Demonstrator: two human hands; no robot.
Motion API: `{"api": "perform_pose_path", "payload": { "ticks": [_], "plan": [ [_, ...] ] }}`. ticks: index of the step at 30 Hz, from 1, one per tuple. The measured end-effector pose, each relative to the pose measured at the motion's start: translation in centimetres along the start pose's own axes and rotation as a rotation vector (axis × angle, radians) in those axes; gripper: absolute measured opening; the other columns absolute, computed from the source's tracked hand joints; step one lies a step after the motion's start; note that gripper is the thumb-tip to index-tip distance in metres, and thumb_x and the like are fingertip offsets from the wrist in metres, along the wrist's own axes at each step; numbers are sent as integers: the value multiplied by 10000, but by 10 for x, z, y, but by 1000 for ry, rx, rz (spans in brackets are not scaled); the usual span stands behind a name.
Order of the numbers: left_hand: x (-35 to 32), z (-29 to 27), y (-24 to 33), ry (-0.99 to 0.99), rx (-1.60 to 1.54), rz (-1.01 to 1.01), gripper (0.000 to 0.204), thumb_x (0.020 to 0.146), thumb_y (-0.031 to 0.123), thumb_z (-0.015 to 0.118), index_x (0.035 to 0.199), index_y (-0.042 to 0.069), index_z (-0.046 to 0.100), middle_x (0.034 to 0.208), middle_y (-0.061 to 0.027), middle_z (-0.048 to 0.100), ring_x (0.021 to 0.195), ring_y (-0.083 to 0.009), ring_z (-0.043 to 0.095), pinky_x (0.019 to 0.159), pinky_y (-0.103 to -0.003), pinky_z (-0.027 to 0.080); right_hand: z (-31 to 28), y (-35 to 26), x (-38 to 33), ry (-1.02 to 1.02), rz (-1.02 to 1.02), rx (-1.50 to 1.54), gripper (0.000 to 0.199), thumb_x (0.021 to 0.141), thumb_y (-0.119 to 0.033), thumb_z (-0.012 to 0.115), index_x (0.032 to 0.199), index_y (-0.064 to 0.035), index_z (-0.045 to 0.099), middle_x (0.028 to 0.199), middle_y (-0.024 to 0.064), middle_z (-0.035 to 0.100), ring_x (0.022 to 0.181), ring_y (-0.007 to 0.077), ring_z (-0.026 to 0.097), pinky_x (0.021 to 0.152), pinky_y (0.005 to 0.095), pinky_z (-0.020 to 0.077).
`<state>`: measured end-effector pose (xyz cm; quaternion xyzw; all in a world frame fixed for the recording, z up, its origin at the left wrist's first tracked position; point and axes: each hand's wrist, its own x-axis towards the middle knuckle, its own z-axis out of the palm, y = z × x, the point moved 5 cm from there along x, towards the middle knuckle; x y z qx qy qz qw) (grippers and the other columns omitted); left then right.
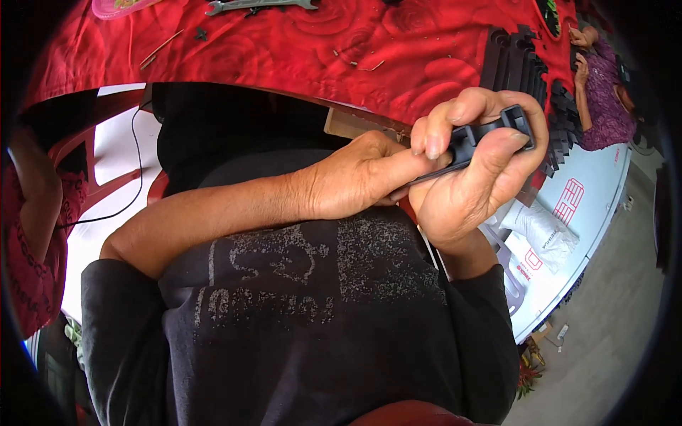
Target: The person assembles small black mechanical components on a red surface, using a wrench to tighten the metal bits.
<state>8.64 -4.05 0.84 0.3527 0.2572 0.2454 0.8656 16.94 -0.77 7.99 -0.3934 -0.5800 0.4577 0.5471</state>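
Both hands meet over my lap at the table's near edge, around a long black plastic part (465,148) with raised ribs and a squared end. My right hand (476,184) wraps it from the right, its fingers curled over the far side and its thumb along the near side. From the left comes my left hand (362,174), which pinches the part's lower left end. The fingers partly hide the middle of the part and that lower end.
A red rose-patterned cloth (298,57) covers the table, with a wrench (263,6) and a pink tray (121,7) at its far side. Similar black parts (515,60) lie stacked at right, beside a white surface holding a plastic bag (543,234). People sit at both sides.
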Motion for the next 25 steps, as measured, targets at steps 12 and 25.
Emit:
{"api": "perform_pose_path", "payload": {
  "ticks": [12,25],
  "plan": [
    [-2,-9,4,-37,217,1,606,1048,586,369,902,41,591,729,-11,537,707,-99,513,664,-285,449,-28,16,3,186,137,196,385,1075,-418,412,1294,-102,409,980,97,537,647,161,521,568,327,479],
    [2,-5,9,-69,141,29,456,1082,426,411,1038,7,586,813,-25,574,789,-103,570,751,-279,512,-31,12,3,227,134,152,438,1058,-442,454,1283,-69,488,1011,83,564,717,146,463,613,304,413]
  ]
}}
